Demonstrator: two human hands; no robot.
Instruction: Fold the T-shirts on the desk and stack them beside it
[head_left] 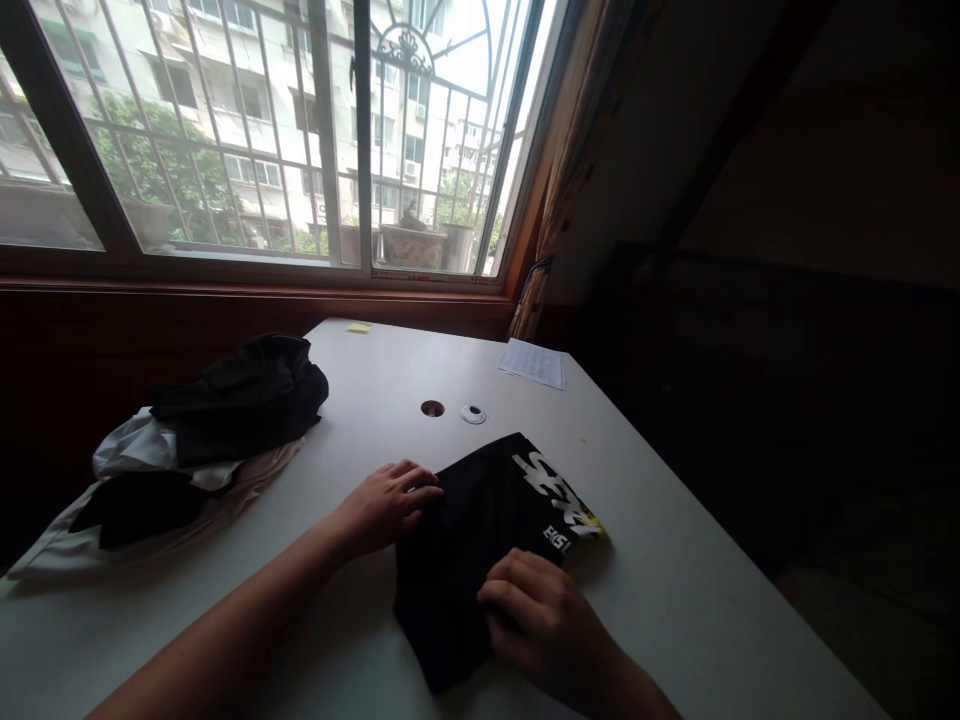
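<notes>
A black garment (480, 540) with white lettering and a bit of yellow at its right end lies folded on the white table (360, 400). Its exact kind cannot be told from this fold. At the garment's upper left edge rests my left hand (394, 502), fingers slightly bent and apart, fingertips touching the cloth. My right hand (536, 610) is closed at the lower right edge, its curled fingers gripping the fabric; the fingertips are partly hidden.
A heap of clothes (240, 400), black, white and beige, lies on the table's left side. Beyond the garment are a round cable hole (432, 409) and its loose white cover (473, 414). Papers (534, 364) and a yellow note (359, 328) lie near the far edge, below a barred window (300, 150).
</notes>
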